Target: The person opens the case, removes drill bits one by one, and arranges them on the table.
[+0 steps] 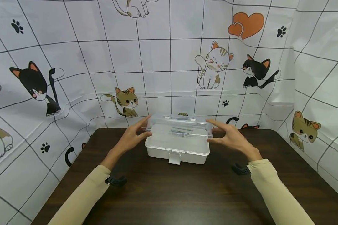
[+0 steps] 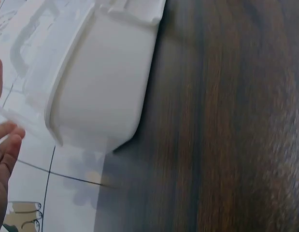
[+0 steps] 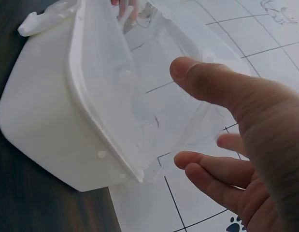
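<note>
A white plastic box (image 1: 160,152) stands on the table, its clear lid (image 1: 195,124) raised at the back. From its front hangs a white latch (image 1: 174,157). Several slim, pen-like items (image 1: 181,133) show inside. My left hand (image 1: 133,135) is at the lid's left end, thumb and fingers spread apart. At the opposite end, my right hand (image 1: 228,136) has its thumb and fingers spread to either side of the lid's corner. The right wrist view shows the right fingertips (image 3: 187,160) loosely extended beside the clear plastic. Only part of the left fingers shows in the left wrist view.
The dark wooden table (image 1: 169,193) extends in front of the box and to both sides. Behind it hangs a white sheet (image 1: 155,56) with black grid lines and cartoon cats, continuing along the left and right sides. A dark band circles each wrist.
</note>
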{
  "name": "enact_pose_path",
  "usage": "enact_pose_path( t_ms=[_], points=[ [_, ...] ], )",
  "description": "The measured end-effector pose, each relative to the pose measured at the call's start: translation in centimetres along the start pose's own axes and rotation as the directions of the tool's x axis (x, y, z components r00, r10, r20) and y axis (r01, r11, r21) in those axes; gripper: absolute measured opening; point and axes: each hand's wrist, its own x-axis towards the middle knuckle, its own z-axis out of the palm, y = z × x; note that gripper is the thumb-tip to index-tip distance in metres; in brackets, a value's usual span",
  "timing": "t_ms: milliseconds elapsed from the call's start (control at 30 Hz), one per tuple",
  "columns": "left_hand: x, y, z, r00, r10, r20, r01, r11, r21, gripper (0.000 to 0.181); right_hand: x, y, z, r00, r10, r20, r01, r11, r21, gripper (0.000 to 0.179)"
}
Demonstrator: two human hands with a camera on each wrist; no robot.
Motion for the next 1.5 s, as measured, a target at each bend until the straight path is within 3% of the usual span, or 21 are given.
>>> enact_pose_path(
  t_ms=[200,533,600,833,967,1100,1200,1333,1433,1500],
  points=[
    [0.2,0.0,-0.4,1.000,0.026,0.013,-0.025,0.997,-0.070,0.068,-0.2,-0.6,-0.8,0.997,0.078,0.007,-0.079,0.996,0.029,0.081],
    [0.2,1.1,-0.6,0.996,0.035,-0.078,-0.045,0.991,-0.128,0.054,0.0,-1.4,-1.5,0.996,0.050,-0.073,-0.045,0.996,0.074,0.068],
    [0.2,1.5,-0.6,0.998,0.020,-0.053,-0.029,0.985,-0.171,0.053,0.0,-1.3,-1.5,0.993,0.071,-0.091,-0.063,0.994,0.090,0.064],
    [-0.3,-0.9,1.5,0.993,-0.049,0.106,0.083,0.937,-0.339,0.053,0.1,-1.0,-0.8,0.977,0.144,-0.160,-0.125,0.984,0.126,0.057],
    [-0.4,-1.2,2.3,0.992,-0.057,0.112,0.097,0.914,-0.394,0.054,0.3,-1.0,-0.7,0.971,0.159,-0.177,-0.141,0.984,0.112,0.054],
    [-0.3,-1.2,2.4,0.994,-0.057,0.089,0.090,0.892,-0.443,0.054,0.7,-0.5,-0.8,0.976,0.162,-0.144,-0.133,0.972,0.196,0.050],
    [-0.3,-1.2,2.6,0.991,-0.083,0.105,0.126,0.845,-0.520,0.054,0.7,0.4,-0.8,0.981,0.185,-0.055,-0.155,0.925,0.348,0.053],
    [-0.4,-1.2,2.9,0.981,-0.134,0.137,0.190,0.773,-0.605,0.052,0.3,1.5,-0.4,0.968,0.215,0.126,-0.249,0.806,0.537,0.059],
    [-0.6,-1.2,2.9,0.976,-0.168,0.140,0.219,0.768,-0.602,0.052,0.2,1.8,0.0,0.951,0.223,0.216,-0.308,0.751,0.584,0.064],
    [-0.7,-1.2,2.9,0.971,-0.197,0.135,0.239,0.776,-0.584,0.053,0.3,1.9,0.2,0.941,0.243,0.235,-0.337,0.739,0.583,0.067]
  ],
)
